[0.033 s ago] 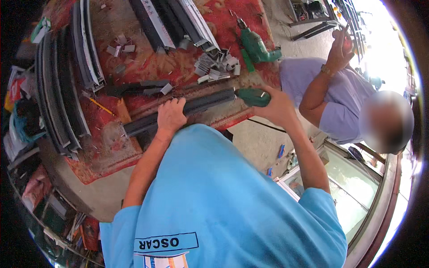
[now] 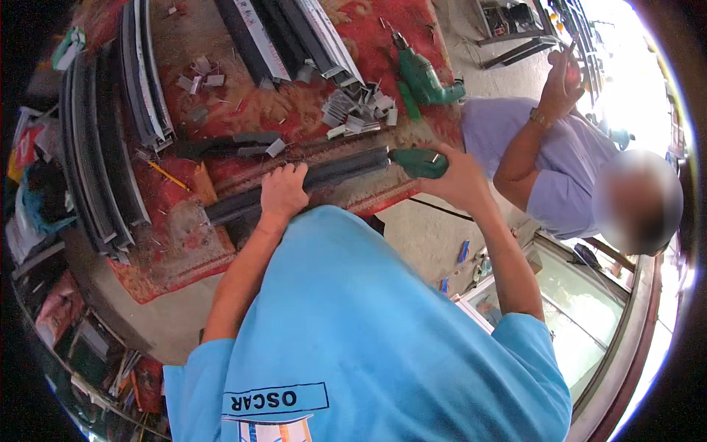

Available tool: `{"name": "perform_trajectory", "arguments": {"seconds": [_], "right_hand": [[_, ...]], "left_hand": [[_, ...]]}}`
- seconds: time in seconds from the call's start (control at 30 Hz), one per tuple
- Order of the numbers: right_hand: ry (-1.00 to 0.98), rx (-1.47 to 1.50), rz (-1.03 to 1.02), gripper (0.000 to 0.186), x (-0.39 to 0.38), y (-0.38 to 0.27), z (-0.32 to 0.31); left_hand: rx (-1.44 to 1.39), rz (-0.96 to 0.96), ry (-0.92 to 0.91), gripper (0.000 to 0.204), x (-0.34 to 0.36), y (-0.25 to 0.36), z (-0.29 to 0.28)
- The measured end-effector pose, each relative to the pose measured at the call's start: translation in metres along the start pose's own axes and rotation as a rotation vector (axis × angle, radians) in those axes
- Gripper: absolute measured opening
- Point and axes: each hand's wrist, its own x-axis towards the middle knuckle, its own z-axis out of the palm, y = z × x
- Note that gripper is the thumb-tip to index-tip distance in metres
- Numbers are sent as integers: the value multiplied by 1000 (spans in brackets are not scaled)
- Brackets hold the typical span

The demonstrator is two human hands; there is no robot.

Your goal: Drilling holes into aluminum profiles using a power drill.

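Note:
A dark metal profile lies along the near edge of the red-covered table. My left hand is closed over it, pressing it from above. At the profile's right end, my right hand grips a green power drill. The drill's front meets that end of the profile, but I cannot make out its tip. Just beyond the profile lie a dark clamp-like tool and a pile of small cut metal pieces. Another green power drill rests on its side farther back.
Long dark profiles lie in bundles at the left and far side of the table. A yellow pencil lies by a wooden block. To the right is a co-worker in a lilac shirt, one hand raised. A glass-topped case stands below.

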Motion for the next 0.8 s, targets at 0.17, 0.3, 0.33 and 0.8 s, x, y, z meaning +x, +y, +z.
{"name": "perform_trajectory", "arguments": {"seconds": [0.17,0.3,0.33,0.8], "right_hand": [[-74,18,19,69,-2,0,-3],[-77,-101,24,68,1,-5,1],[-70,-171,-14,68,3,-7,2],[10,189,177,68,-17,6,10]], "left_hand": [[22,-7,-35,32,0,1,-4],[25,-15,-78,34,2,2,-6],[25,-14,-78,34,1,1,-3],[7,-40,-108,31,2,0,-1]]}}
